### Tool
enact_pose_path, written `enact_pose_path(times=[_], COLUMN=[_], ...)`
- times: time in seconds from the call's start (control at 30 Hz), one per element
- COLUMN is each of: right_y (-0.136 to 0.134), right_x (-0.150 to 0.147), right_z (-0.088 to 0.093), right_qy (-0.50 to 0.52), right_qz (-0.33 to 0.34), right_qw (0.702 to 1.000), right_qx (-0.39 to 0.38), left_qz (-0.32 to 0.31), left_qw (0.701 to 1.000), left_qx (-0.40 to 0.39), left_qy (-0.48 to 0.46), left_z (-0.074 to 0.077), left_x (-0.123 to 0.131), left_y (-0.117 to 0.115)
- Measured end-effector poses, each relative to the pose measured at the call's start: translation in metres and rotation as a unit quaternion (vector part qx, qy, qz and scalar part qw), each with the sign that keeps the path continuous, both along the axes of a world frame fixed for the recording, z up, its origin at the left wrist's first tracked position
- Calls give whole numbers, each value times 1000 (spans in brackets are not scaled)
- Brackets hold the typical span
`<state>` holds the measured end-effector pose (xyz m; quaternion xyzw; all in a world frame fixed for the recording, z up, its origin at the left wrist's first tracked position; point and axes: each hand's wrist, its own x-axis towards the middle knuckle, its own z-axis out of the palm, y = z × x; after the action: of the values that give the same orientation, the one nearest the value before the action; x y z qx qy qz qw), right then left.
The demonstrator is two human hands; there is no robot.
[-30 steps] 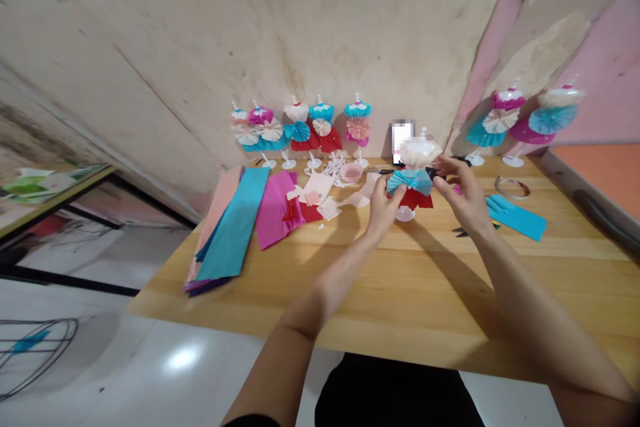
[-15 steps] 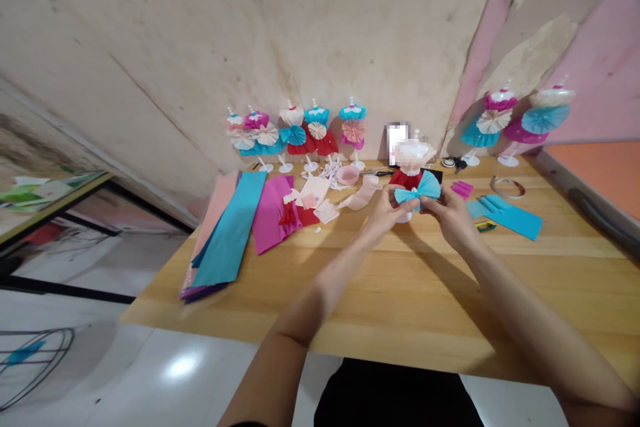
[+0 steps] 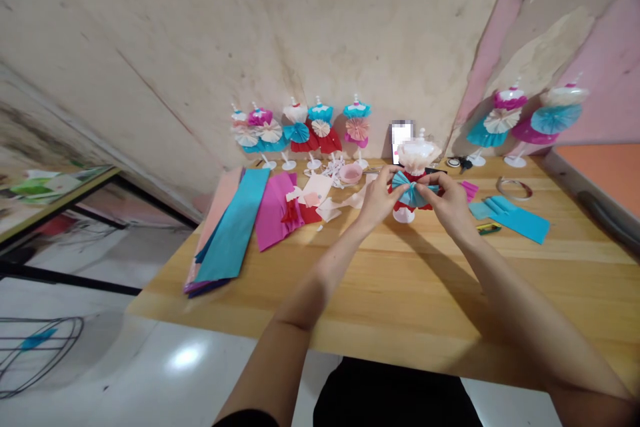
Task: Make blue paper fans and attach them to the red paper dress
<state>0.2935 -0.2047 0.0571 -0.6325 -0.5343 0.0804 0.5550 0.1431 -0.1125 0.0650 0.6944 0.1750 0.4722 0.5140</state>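
Observation:
A pleated blue paper bow (image 3: 413, 192) is spread between my two hands, in front of a small dress form (image 3: 419, 152) with a cream ruffled top and a red skirt. My left hand (image 3: 383, 197) pinches the bow's left side. The fingers of my right hand (image 3: 445, 197) are closed on its right side. Part of the red skirt is hidden behind the bow and my fingers. The form's white round base (image 3: 404, 215) stands on the wooden table.
Several dressed forms (image 3: 320, 127) line the wall, two more (image 3: 555, 120) at the right. Blue paper (image 3: 235, 227) and magenta paper (image 3: 277, 213) lie left, near a pink bowl (image 3: 351, 174). Blue strips (image 3: 523, 220), a cutter (image 3: 489, 229) and a tape roll (image 3: 515, 189) lie right.
The bow has moved up against the front of the dress form, at its waist, with both hands. Its pleats now face me more fully. The view has shifted slightly.

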Motion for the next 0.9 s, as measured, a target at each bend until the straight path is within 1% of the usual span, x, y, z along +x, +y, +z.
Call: enact_pose_path(times=[0.1,0.17,0.23,0.37,0.5,0.63,0.73,0.9], right_y=[6,10,13,19,25,31,36,42], right_x=[-5,-7,-9,-8,-4,2,10,20], right_z=[2,3,4,3,-2,-7,-8,-8], right_qy=[-6,-1,3,-3,23,18,2,-11], right_qz=[-23,-36,-47,-61,-62,-78,-56,-33], right_qw=[998,995,993,993,992,990,992,996], right_qx=[50,89,107,106,106,114,114,83], left_qz=[31,52,63,74,84,80,79,80], left_qw=[999,998,997,996,996,996,996,996], left_qx=[29,35,36,34,22,7,-1,40], left_qy=[-3,-11,-18,-25,-27,-44,-51,-20], left_z=[2,0,-2,-4,-3,-5,-9,-17], left_x=[4,7,10,13,16,19,21,27], left_y=[2,3,4,5,7,11,15,25])
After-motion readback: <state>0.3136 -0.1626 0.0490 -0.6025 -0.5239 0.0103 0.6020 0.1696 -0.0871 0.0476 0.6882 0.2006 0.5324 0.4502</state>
